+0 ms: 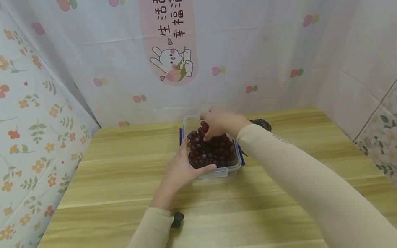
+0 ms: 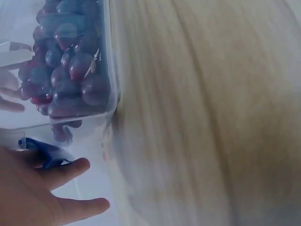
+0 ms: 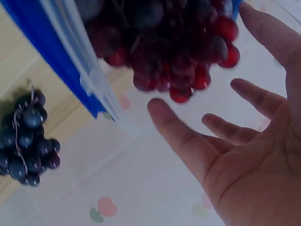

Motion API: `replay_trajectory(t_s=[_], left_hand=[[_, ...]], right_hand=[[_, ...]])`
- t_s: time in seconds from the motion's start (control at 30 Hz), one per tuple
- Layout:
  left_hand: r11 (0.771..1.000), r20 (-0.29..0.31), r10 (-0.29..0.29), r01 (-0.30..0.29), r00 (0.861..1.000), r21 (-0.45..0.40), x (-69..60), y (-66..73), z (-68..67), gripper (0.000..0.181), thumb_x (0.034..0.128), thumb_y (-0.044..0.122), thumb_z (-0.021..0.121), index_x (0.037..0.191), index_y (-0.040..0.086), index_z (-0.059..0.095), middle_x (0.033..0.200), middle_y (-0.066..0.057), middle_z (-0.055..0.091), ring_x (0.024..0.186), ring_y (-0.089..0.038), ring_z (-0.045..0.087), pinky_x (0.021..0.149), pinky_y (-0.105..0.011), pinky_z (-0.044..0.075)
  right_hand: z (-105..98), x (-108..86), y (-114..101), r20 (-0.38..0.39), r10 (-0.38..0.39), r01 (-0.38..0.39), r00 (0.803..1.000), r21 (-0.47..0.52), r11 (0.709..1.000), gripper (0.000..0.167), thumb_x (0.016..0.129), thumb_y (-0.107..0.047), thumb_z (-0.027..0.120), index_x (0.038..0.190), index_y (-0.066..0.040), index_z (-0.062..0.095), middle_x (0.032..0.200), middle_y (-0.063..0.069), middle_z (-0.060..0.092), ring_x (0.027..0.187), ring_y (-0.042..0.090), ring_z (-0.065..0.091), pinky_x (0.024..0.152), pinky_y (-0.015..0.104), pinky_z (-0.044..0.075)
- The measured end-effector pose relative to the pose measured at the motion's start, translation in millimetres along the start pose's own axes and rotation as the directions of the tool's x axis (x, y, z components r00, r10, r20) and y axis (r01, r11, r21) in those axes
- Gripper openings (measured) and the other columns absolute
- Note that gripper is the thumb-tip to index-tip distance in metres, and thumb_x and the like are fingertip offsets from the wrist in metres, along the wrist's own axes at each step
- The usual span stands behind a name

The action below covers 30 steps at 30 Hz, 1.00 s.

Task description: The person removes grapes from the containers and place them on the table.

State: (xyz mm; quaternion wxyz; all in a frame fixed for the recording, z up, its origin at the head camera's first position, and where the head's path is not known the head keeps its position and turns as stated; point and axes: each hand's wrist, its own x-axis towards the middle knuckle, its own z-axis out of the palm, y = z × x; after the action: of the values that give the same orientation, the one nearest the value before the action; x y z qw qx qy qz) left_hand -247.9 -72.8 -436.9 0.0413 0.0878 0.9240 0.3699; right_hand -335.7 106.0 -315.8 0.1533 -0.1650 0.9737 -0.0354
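A clear plastic box [image 1: 224, 173] with blue side latches stands on the table, holding dark red grapes [image 1: 197, 151]. My left hand [image 1: 181, 169] rests at the box's left side, its thumb stretched along the front rim. In the left wrist view, straight fingers [image 2: 70, 173] lie by a blue latch [image 2: 47, 153]. Over the far part of the box is my right hand [image 1: 221, 121], close to grapes rising above the rim. Its fingers are spread around the grapes [image 3: 188, 66] in the right wrist view, with a gap visible between fingertips and fruit.
A second bunch of dark grapes [image 1: 261, 124] lies on the table behind the right forearm. The wood-patterned table [image 1: 97, 189] meets printed cloths at the back and sides. A small dark object [image 1: 177, 220] sits beside the left sleeve.
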Motion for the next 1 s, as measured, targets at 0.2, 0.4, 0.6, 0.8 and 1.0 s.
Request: replay_trajectory(t_s=[0.2,0.4,0.6,0.8,1.0], left_hand=[[1.0,0.035,0.012,-0.012,0.999,-0.006,-1.2,0.9,-2.6,0.153,0.0674,0.088,0.079,0.172,0.02,-0.009,0.179,-0.013,0.018,0.159,-0.042,0.035,0.123,-0.064,0.039],[1.0,0.044,0.014,-0.013,0.999,-0.013,-0.8,1.2,-4.0,0.152,0.0693,0.086,0.08,0.172,0.019,-0.01,0.179,-0.014,0.019,0.16,-0.041,0.034,0.124,-0.066,0.037],[1.0,0.031,-0.007,0.006,0.999,0.013,-2.7,2.2,-4.4,0.152,0.0672,0.087,0.08,0.173,0.022,-0.009,0.176,-0.017,0.027,0.156,-0.044,0.041,0.122,-0.067,0.038],[0.998,0.023,-0.015,0.014,1.0,0.063,-2.4,1.1,-4.2,0.151,0.066,0.091,0.076,0.173,0.025,-0.007,0.173,-0.017,0.035,0.15,-0.047,0.048,0.12,-0.067,0.041],[0.998,0.049,-0.026,0.023,0.998,0.053,-2.8,-1.5,-4.9,0.152,0.0657,0.094,0.073,0.173,0.021,-0.006,0.175,-0.017,0.029,0.15,-0.048,0.047,0.116,-0.064,0.046]], right_hand=[[14.4,1.9,-1.8,-0.002,-0.026,0.026,1.0,-0.019,0.999,0.073,0.097,-0.032,0.081,0.16,-0.015,0.047,0.158,0.016,0.054,0.147,0.036,0.053,0.122,0.058,0.044],[20.5,2.0,0.1,-0.026,-0.016,0.015,1.0,-0.017,1.0,0.06,0.095,-0.028,0.081,0.147,-0.01,0.056,0.145,0.017,0.06,0.135,0.034,0.059,0.117,0.054,0.05],[20.0,-1.2,6.3,0.009,-0.011,0.011,1.0,0.001,1.0,0.059,0.092,-0.021,0.083,0.142,-0.006,0.056,0.143,0.02,0.058,0.13,0.035,0.059,0.108,0.052,0.056],[9.4,-8.3,13.5,0.099,-0.011,-0.002,0.995,0.133,0.991,0.063,0.095,-0.01,0.078,0.151,-0.004,0.049,0.145,0.02,0.06,0.109,0.031,0.069,0.083,0.042,0.067],[-5.3,-11.7,21.5,0.108,-0.046,0.034,0.993,0.105,0.994,0.059,0.094,-0.007,0.073,0.148,-0.005,0.05,0.133,0.018,0.065,0.086,0.028,0.072,0.079,0.042,0.065]])
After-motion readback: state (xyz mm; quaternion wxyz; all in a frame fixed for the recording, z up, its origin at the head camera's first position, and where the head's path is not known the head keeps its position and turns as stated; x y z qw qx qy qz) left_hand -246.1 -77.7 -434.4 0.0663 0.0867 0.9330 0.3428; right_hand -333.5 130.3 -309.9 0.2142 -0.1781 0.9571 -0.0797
